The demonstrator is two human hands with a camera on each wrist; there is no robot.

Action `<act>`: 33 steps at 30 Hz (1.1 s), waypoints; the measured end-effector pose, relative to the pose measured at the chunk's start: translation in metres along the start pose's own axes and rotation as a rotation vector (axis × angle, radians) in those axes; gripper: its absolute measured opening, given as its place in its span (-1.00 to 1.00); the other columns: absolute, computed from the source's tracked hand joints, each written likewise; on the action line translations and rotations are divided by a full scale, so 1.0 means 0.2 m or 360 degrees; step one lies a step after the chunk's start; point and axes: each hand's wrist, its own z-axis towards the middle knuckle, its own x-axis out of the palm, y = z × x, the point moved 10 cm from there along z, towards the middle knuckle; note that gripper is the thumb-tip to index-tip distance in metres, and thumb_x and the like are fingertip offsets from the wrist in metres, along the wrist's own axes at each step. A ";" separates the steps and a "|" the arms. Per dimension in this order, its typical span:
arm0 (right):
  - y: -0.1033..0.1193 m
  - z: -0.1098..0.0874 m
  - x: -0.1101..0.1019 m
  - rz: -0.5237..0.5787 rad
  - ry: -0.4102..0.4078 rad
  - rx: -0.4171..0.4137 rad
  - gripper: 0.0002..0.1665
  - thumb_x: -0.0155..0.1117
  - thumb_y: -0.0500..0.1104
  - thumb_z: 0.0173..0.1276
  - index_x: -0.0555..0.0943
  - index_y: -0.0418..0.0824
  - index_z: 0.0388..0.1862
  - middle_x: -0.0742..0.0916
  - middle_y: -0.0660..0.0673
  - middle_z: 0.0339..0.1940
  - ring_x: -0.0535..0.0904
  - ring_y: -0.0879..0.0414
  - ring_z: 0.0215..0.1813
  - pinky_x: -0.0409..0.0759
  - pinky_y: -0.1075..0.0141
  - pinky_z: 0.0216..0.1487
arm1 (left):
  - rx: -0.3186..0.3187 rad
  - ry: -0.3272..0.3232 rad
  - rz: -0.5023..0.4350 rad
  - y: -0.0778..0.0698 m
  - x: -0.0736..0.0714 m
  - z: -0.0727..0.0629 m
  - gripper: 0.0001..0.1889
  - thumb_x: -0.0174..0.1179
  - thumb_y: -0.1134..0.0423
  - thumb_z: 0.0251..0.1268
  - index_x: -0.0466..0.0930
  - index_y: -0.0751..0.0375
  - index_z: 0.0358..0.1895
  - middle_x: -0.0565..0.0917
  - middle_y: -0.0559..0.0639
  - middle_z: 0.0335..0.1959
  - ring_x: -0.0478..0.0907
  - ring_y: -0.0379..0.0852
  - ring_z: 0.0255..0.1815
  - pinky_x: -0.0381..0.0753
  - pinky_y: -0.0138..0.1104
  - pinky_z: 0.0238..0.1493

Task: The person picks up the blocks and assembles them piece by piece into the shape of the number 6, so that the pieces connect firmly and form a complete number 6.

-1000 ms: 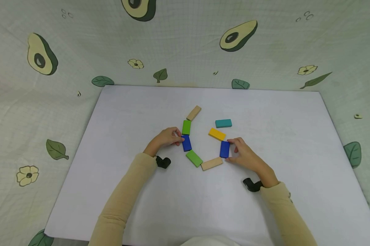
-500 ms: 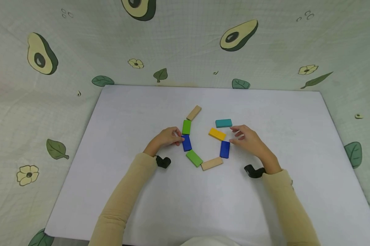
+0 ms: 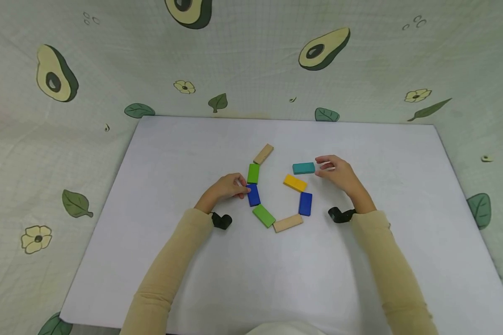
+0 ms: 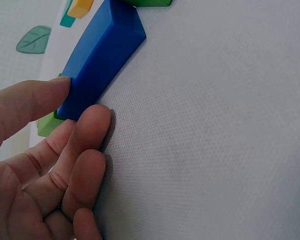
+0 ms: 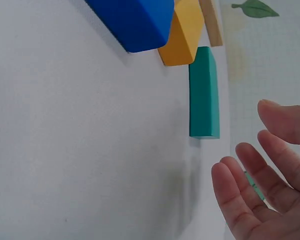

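My left hand (image 3: pixel 230 186) rests beside a blue block (image 3: pixel 254 195) on the white table. In the left wrist view the thumb touches the near end of that blue block (image 4: pixel 97 60), with the other fingers loosely bent next to it. My right hand (image 3: pixel 337 173) is just right of a teal block (image 3: pixel 303 168). Its fingers are spread and hold nothing; the right wrist view shows a gap between them and the teal block (image 5: pixel 203 92). Left of the left-hand blue block's far end lies a green block (image 3: pixel 253 173), topped by a wooden block (image 3: pixel 263 153).
A second green block (image 3: pixel 264 216), a wooden block (image 3: pixel 288 223), another blue block (image 3: pixel 305 204) and a yellow block (image 3: pixel 295 183) continue the curved row. Behind the white table (image 3: pixel 193 144) hangs an avocado-patterned cloth (image 3: pixel 251 60).
My right hand has let go of the right-hand blue block and moved away from me, to the right end of the teal block. The left hand stays where it was.
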 end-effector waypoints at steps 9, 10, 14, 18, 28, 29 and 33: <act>-0.11 0.10 0.04 0.0172 0.0047 0.0080 -0.41 0.20 -0.18 0.31 0.34 -0.20 0.31 0.49 -0.29 0.19 0.40 -0.10 0.11 0.39 0.17 0.09 | -0.0001 0.0004 -0.0012 0.00 0.00 0.00 -0.74 0.22 0.11 0.21 0.44 0.18 -0.19 0.64 -0.03 -0.53 0.49 -0.18 -0.47 0.34 -0.41 -0.36; -0.11 0.11 0.04 0.0180 0.0052 0.0084 -0.41 0.20 -0.18 0.31 0.34 -0.20 0.31 0.48 -0.29 0.19 0.40 -0.08 0.09 0.39 0.20 0.07 | -0.0003 0.0004 -0.0009 0.00 0.00 0.00 -0.74 0.22 0.11 0.21 0.44 0.18 -0.19 0.64 -0.04 -0.53 0.49 -0.18 -0.47 0.34 -0.42 -0.36; -0.13 0.13 0.05 0.0192 0.0072 0.0094 -0.40 0.22 -0.20 0.29 0.34 -0.19 0.31 0.47 -0.26 0.22 0.37 -0.02 0.01 0.36 0.28 0.01 | -0.0002 0.0007 0.0006 -0.01 0.00 0.00 -0.74 0.22 0.10 0.21 0.45 0.18 -0.19 0.64 -0.05 -0.54 0.48 -0.19 -0.47 0.34 -0.41 -0.35; -0.14 0.15 0.06 0.0175 0.0089 0.0095 -0.40 0.23 -0.22 0.27 0.36 -0.20 0.30 0.47 -0.25 0.17 0.34 0.01 -0.07 0.33 0.30 -0.04 | 0.0002 0.0014 0.0010 -0.01 0.00 0.00 -0.73 0.21 0.10 0.21 0.44 0.18 -0.18 0.64 -0.05 -0.54 0.48 -0.19 -0.47 0.34 -0.41 -0.34; -0.15 0.18 0.07 0.0140 0.0092 0.0108 -0.47 0.24 -0.23 0.27 0.43 -0.24 0.23 0.46 -0.20 -0.11 0.32 0.03 -0.16 0.32 0.31 -0.14 | -0.0005 0.0009 -0.0009 0.00 0.00 0.00 -0.73 0.22 0.10 0.20 0.44 0.18 -0.17 0.64 -0.04 -0.53 0.50 -0.18 -0.46 0.34 -0.41 -0.34; -0.15 0.18 0.07 0.0132 0.0092 0.0113 -0.47 0.25 -0.23 0.27 0.44 -0.24 0.23 0.46 -0.19 -0.13 0.32 0.03 -0.17 0.32 0.31 -0.14 | -0.0006 0.0009 -0.0007 0.00 0.00 0.01 -0.73 0.22 0.10 0.20 0.44 0.18 -0.17 0.64 -0.04 -0.53 0.49 -0.19 -0.46 0.34 -0.41 -0.34; -0.15 0.18 0.08 0.0103 0.0110 0.0112 -0.48 0.25 -0.23 0.26 0.44 -0.27 0.21 0.45 -0.17 -0.19 0.32 0.02 -0.18 0.32 0.29 -0.15 | -0.0014 0.0008 -0.0002 0.01 0.00 0.01 -0.73 0.22 0.09 0.20 0.45 0.18 -0.17 0.64 -0.05 -0.54 0.48 -0.19 -0.47 0.33 -0.40 -0.35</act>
